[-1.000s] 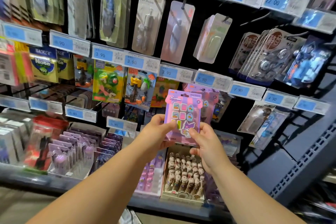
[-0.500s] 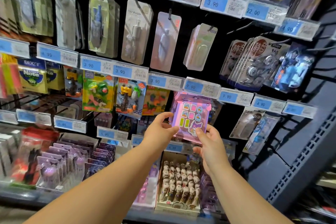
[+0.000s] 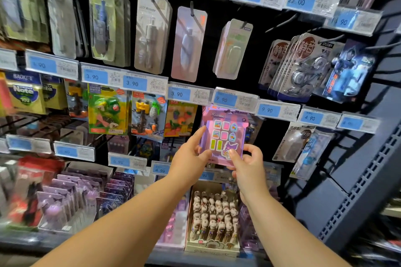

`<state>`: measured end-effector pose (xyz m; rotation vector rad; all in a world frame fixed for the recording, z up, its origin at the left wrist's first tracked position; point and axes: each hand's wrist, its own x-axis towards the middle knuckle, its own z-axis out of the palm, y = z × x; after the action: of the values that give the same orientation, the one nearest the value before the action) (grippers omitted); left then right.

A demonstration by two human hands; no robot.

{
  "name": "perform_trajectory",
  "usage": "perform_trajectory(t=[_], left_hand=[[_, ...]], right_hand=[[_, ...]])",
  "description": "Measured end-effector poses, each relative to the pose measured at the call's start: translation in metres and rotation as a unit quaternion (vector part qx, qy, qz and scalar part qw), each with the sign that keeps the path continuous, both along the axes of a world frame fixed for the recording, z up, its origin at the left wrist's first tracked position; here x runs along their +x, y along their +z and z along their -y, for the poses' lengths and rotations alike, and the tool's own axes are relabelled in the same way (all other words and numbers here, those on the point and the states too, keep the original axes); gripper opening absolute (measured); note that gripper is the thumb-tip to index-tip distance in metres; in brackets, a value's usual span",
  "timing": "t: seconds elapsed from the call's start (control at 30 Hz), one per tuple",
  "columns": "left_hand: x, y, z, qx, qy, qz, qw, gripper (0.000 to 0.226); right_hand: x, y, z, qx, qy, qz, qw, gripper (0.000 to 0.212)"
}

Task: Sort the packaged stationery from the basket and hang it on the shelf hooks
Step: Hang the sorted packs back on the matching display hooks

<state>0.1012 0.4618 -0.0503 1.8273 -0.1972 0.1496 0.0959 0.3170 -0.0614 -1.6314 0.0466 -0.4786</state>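
A pink and purple Kuromi pack [image 3: 223, 134] of small erasers is held up against the display wall, its top tucked just under a blue 9.90 price tag [image 3: 225, 99]. My left hand [image 3: 191, 156] pinches its lower left edge, index finger lying along the side. My right hand [image 3: 247, 162] grips the bottom right corner, thumb on the front. The hook behind the pack is hidden. No basket is in view.
Hanging packs fill the black hook wall: colourful eraser sets [image 3: 108, 110] to the left, correction tapes [image 3: 303, 67] upper right, bare hooks [image 3: 282, 23] at right. Below stand a box of figure pens [image 3: 213, 217] and purple boxed items [image 3: 71, 199]. A grey upright [image 3: 368, 169] bounds the right.
Both hands have carried the pack up and forward to the wall, so its top now sits under the 9.90 tag. The view has moved closer to the shelf.
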Motion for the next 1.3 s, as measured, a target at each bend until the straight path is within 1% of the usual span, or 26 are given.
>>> perform_trajectory(t=[0.13,0.37,0.6,0.73,0.87,0.97,1.07,1.17,1.23,1.3], left_hand=[[0.002,-0.001,0.004,0.018,0.002,0.008,1.0,0.059],[0.002,-0.008,0.005,0.006,0.005,0.04,0.999,0.052],[-0.002,-0.008,0.005,0.004,0.02,0.028,0.999,0.052],[0.004,-0.008,0.006,0.03,0.028,0.03,0.999,0.057],[0.011,-0.009,0.008,0.068,0.024,0.042,0.996,0.062],[0.021,-0.01,0.008,0.099,0.033,0.052,0.993,0.063],[0.032,-0.015,0.007,0.151,0.047,0.064,0.985,0.065],[0.037,-0.018,0.009,0.194,0.063,0.055,0.977,0.07],[0.038,-0.019,0.013,0.2,0.069,0.056,0.976,0.075],[0.041,-0.024,0.016,0.186,0.081,0.06,0.977,0.077]], right_hand=[[0.001,0.0,0.001,-0.014,-0.012,0.015,1.0,0.022],[0.0,-0.003,0.003,-0.011,-0.008,0.031,0.999,0.02],[0.001,-0.005,0.003,-0.028,0.003,0.026,0.999,0.02],[0.007,-0.009,0.003,-0.022,-0.012,0.009,1.0,0.019],[0.013,-0.013,0.002,-0.015,-0.05,-0.014,0.999,0.033],[0.02,-0.016,0.002,-0.004,-0.069,-0.027,0.997,0.033],[0.03,-0.02,0.0,-0.001,-0.086,-0.045,0.995,0.036],[0.039,-0.022,-0.001,0.009,-0.1,-0.058,0.993,0.039],[0.046,-0.025,-0.001,0.014,-0.11,-0.062,0.992,0.04],[0.051,-0.03,-0.001,0.013,-0.121,-0.071,0.99,0.041]])
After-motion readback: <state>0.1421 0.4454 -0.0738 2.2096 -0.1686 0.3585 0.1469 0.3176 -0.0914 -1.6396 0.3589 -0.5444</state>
